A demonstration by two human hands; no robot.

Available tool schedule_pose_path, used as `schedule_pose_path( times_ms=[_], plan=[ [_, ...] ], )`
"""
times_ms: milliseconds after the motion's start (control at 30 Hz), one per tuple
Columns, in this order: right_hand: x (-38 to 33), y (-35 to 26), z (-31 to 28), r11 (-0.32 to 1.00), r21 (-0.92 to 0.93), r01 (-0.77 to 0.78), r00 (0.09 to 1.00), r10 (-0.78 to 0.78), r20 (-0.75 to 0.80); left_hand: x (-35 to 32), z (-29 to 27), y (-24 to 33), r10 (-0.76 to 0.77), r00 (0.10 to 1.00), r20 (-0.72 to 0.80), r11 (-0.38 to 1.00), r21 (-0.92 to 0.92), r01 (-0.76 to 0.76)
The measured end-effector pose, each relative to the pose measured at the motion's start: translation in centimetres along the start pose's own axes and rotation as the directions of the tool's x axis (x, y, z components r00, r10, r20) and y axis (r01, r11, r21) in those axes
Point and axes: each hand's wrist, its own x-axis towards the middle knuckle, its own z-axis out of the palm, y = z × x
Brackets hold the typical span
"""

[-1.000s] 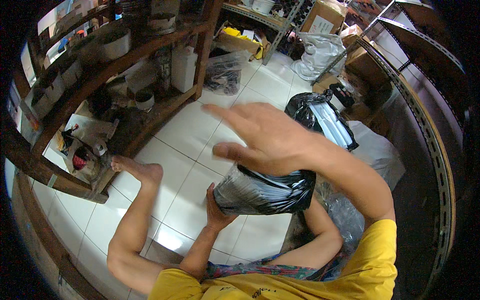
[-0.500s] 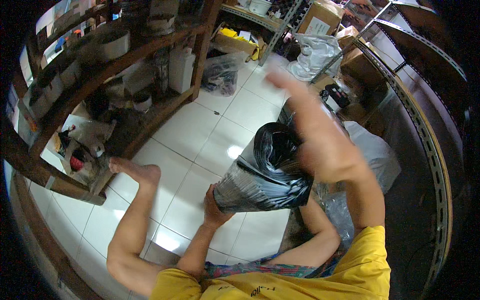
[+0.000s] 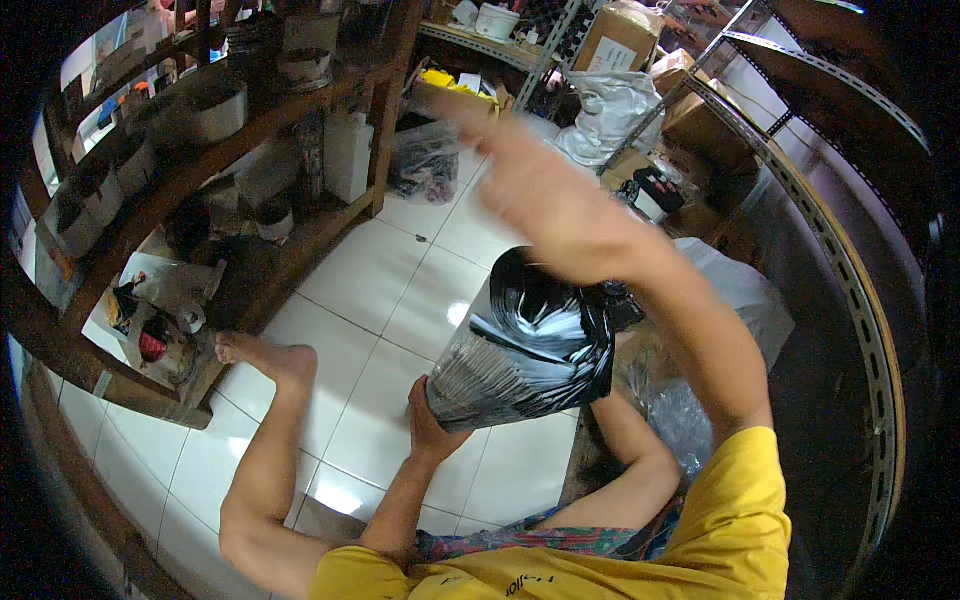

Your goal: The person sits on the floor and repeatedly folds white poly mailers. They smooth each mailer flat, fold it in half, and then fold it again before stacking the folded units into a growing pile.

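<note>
A thick folded bundle of black plastic bags (image 3: 525, 350) stands tilted between my knees, its layered edges fanned and curled at the top. My left hand (image 3: 432, 425) grips its lower left side, with the fingers wrapped round behind it. My right hand (image 3: 550, 200) is raised above the bundle's far end, smeared by motion. Its fingers point toward the far left, and whether anything is in them cannot be made out. The right forearm crosses in over the bundle's right side.
At left, a dark wooden shelf (image 3: 290, 250) carries pots and containers. Metal racks (image 3: 800, 180) curve along the right. Cardboard boxes (image 3: 615, 40) and a silver-grey plastic sack (image 3: 610, 115) lie at the back. Clear plastic (image 3: 670, 420) lies by my right leg, over white floor tiles.
My right hand has swept left across the top of the bundle, uncovering more of its curled layers. The left hand keeps its hold, and the view has shifted slightly.
</note>
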Motion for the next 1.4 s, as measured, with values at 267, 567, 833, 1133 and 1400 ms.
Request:
schedule_pose_path(
  times_ms=[267, 567, 833, 1133, 1400],
  plan=[
    [0.1, -0.5, -0.6, 0.998, -0.006, -0.059, 0.990, 0.058, -0.132, 0.5, -1.1, 1.6, 0.066, 0.998, -0.005, 0.989, 0.133, -0.065],
    [-4.3, 2.7, -0.7, 0.975, 0.144, -0.170, 0.985, 0.172, -0.006, 0.7, -0.8, 1.7, 0.031, 0.999, 0.005, 0.993, 0.113, -0.032],
    [-5.8, 1.0, -1.3, 1.000, -0.027, -0.014, 0.991, 0.010, -0.130, 0.5, -0.8, 2.0, 0.068, 0.998, 0.010, 0.990, 0.121, -0.068],
    [-6.1, -1.9, -1.1, 0.982, -0.138, -0.126, 0.971, 0.150, 0.184, 1.0, -0.9, 1.7, 0.069, 0.997, 0.014, 0.982, 0.176, -0.071],
    [-6.0, 1.1, -2.3, 1.000, -0.007, -0.017, 0.992, 0.016, -0.124, 0.9, -0.6, 2.6, 0.071, 0.997, 0.017, 0.985, 0.155, -0.072]
  ],
)
